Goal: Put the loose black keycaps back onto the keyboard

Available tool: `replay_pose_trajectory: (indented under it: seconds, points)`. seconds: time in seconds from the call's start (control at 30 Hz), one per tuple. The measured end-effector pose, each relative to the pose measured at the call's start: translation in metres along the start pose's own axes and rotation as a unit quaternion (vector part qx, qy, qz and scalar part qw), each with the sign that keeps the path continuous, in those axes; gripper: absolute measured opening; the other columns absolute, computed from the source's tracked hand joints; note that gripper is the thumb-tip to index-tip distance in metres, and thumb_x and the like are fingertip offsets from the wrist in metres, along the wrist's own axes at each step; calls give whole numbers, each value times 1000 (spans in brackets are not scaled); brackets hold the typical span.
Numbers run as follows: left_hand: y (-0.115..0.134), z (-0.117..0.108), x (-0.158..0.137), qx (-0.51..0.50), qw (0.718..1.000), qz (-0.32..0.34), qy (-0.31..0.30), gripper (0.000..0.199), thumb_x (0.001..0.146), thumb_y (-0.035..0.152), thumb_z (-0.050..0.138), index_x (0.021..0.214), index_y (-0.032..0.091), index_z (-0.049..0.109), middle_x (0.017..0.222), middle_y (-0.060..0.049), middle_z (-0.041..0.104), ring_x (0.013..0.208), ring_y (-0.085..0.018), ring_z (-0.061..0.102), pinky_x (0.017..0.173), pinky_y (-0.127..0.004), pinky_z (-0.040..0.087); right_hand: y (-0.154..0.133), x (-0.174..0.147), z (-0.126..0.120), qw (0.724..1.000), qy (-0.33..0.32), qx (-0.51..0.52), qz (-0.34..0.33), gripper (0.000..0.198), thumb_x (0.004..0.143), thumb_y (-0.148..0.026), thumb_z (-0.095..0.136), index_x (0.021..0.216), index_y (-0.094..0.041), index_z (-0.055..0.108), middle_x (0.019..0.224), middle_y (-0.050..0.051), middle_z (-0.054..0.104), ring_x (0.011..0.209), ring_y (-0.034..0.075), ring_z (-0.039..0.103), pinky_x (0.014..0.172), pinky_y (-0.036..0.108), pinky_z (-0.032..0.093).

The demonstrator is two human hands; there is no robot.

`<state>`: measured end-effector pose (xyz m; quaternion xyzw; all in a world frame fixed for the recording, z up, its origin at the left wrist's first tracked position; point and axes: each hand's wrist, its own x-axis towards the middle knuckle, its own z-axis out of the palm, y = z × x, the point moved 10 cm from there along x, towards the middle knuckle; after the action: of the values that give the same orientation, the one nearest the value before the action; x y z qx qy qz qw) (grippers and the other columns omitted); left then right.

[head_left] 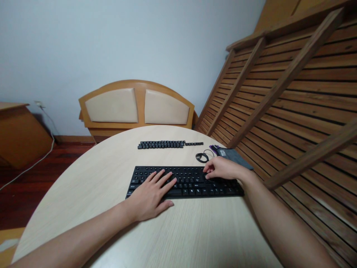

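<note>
A black keyboard [192, 191] lies on the round table, with bare key stems showing in its upper rows and keycaps in its lower rows. My left hand [149, 195] rests flat on the keyboard's left half, fingers spread. Over the right half, my right hand [220, 168] has thumb and fingertips pinched close to the keys; what is between them, if anything, is too small to make out. Loose black keycaps [161, 144] stand in tight rows behind the keyboard, and a thinner line of keycaps [194, 143] extends to their right.
A coiled black cable [202, 158] sits behind my right hand, beside a dark grey pouch [235, 156] with something purple at its edge. The pale round table [92, 193] borders a slatted wooden frame [279, 100] on the right. A padded headboard [141, 104] stands beyond the table.
</note>
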<state>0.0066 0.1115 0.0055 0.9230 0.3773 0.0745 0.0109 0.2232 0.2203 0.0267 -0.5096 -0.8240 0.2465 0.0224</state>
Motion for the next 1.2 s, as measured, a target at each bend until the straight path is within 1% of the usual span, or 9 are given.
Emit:
replay_pose_trajectory:
  seconds: [0.07, 0.13, 0.2, 0.27, 0.4, 0.57, 0.73, 0.93, 1.2]
  points:
    - [0, 1, 0, 3, 1000, -3, 8, 70, 102, 62, 33, 159, 24, 21, 163, -10, 24, 150, -35, 21, 118, -56, 23, -9, 11, -6, 1000, -4, -7, -14, 34, 75, -42, 74, 100, -19, 78, 81, 3, 76, 74, 21, 70, 64, 27, 50]
    - [-1, 1, 0, 9, 1000, -5, 13, 70, 102, 61, 33, 159, 22, 21, 163, -9, 25, 150, -34, 21, 119, -55, 22, -19, 27, -15, 998, 16, -50, -22, 32, 83, -42, 66, 99, -17, 78, 84, 5, 76, 75, 21, 69, 65, 27, 49]
    - [-1, 2, 0, 13, 1000, -5, 15, 70, 102, 60, 33, 159, 21, 22, 163, -9, 26, 150, -33, 21, 120, -54, 22, -25, 46, -22, 990, 43, -134, -5, 26, 86, -36, 63, 100, -18, 77, 90, 6, 77, 79, 20, 70, 69, 26, 49]
    - [-2, 1, 0, 14, 1000, -3, 17, 69, 102, 60, 35, 158, 22, 23, 163, -9, 26, 150, -33, 22, 120, -54, 23, -30, 67, -28, 984, 70, -161, 12, 27, 88, -31, 62, 107, -18, 75, 97, 8, 77, 87, 22, 70, 74, 27, 49]
    - [-3, 2, 0, 13, 1000, -1, 15, 65, 103, 56, 36, 158, 23, 23, 163, -7, 27, 150, -33, 23, 119, -54, 23, -38, 102, -27, 973, 107, -202, 32, 38, 89, -28, 59, 125, -20, 66, 113, 11, 74, 104, 27, 67, 86, 32, 48]
    - [-3, 2, 0, 15, 1000, 6, 12, 64, 104, 53, 35, 158, 23, 21, 164, -7, 25, 151, -32, 21, 120, -53, 22, -37, 127, -20, 961, 127, -238, 58, 49, 91, -28, 58, 138, -19, 53, 122, 16, 70, 111, 29, 65, 90, 36, 47]
    - [-2, 1, -1, 10, 1000, 6, 7, 64, 104, 52, 36, 159, 23, 20, 164, -7, 25, 151, -32, 21, 120, -54, 21, -31, 136, -18, 956, 134, -252, 73, 45, 94, -29, 53, 138, -21, 54, 122, 17, 69, 111, 30, 65, 90, 37, 47]
    - [-2, 1, 0, 9, 1000, 6, 10, 64, 104, 51, 37, 159, 24, 20, 163, -8, 26, 150, -32, 21, 120, -53, 22, -28, 134, -19, 953, 147, -252, 81, 34, 95, -31, 55, 126, -21, 63, 119, 15, 71, 111, 28, 65, 90, 35, 47]
    - [-2, 2, 0, 14, 1000, 5, 11, 64, 103, 52, 38, 158, 24, 20, 163, -7, 26, 150, -33, 22, 120, -54, 23, -30, 100, -19, 962, 161, -213, 51, 25, 90, -30, 59, 105, -18, 74, 110, 15, 74, 104, 30, 67, 88, 36, 47]
